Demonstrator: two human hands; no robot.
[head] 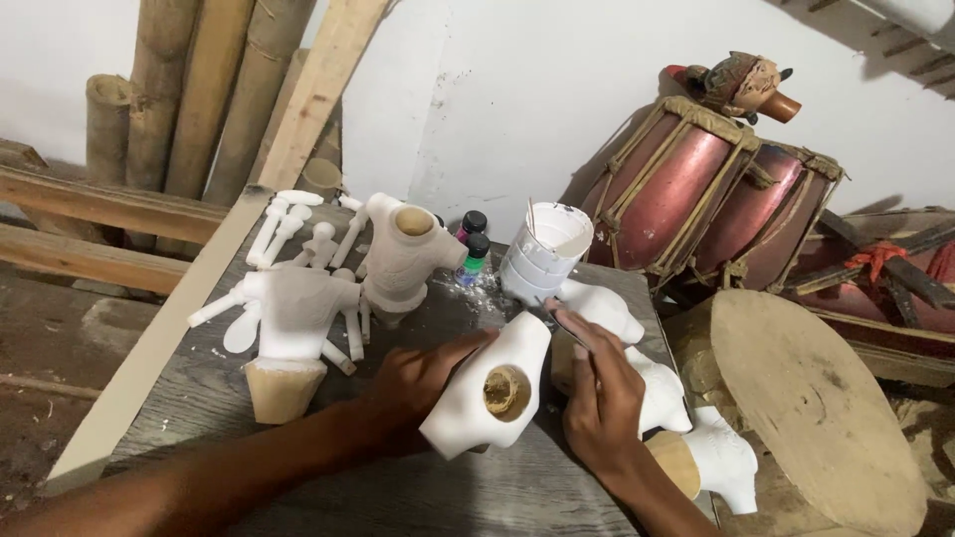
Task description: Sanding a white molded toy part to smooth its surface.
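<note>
While my left hand (418, 383) grips the white puppet torso (487, 388) above the table (199, 398), my right hand (602, 398) pinches a thin brush (562, 323) against it, beside the white paint cup (542, 259).

Left hand (418, 383) cupped — right hand (597, 398) in pinching grip.

Grey wooden table (328, 487), white-painted puppet torsos (403, 254), small limbs (284, 224), two paint bottles (475, 244), white cup (545, 254)

left hand (413, 383) gripping white torso (487, 383), right hand (602, 398) brushing
</note>
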